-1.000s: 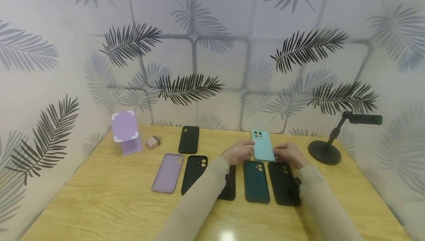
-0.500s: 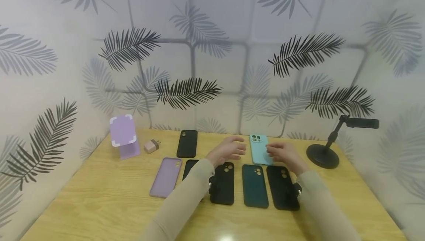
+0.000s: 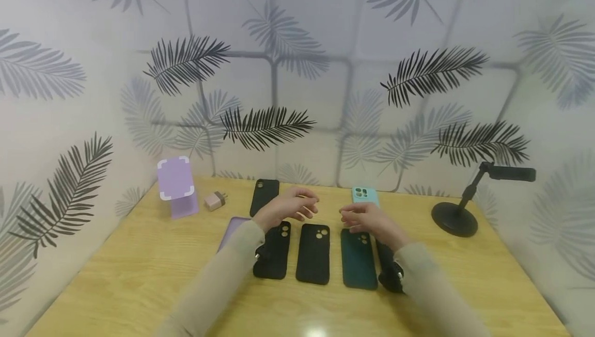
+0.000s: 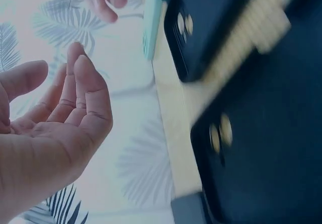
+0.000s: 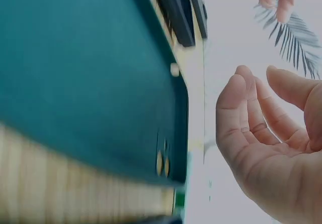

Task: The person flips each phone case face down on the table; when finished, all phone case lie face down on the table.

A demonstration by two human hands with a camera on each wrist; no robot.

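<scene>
Here | left hand [image 3: 287,207], right hand [image 3: 372,222] loose, unclamped | left sleeve [image 3: 218,277] partly hides lilac case [image 3: 231,229] | pink charger [image 3: 214,202] beyond

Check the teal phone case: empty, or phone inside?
Looks empty: in the teal phone case, wood tabletop colour shows through the camera cutouts, head and right wrist views.

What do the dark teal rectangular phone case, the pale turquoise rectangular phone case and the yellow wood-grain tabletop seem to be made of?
Dark teal phone case: probably silicone or soft plastic, matte; no sharp glints.
Pale turquoise phone case: likely similar, smooth; evenly coloured, but partly hidden.
Yellow tabletop: wood or wood-look laminate, slightly glossy; streaked grain, one bright reflection.
</scene>
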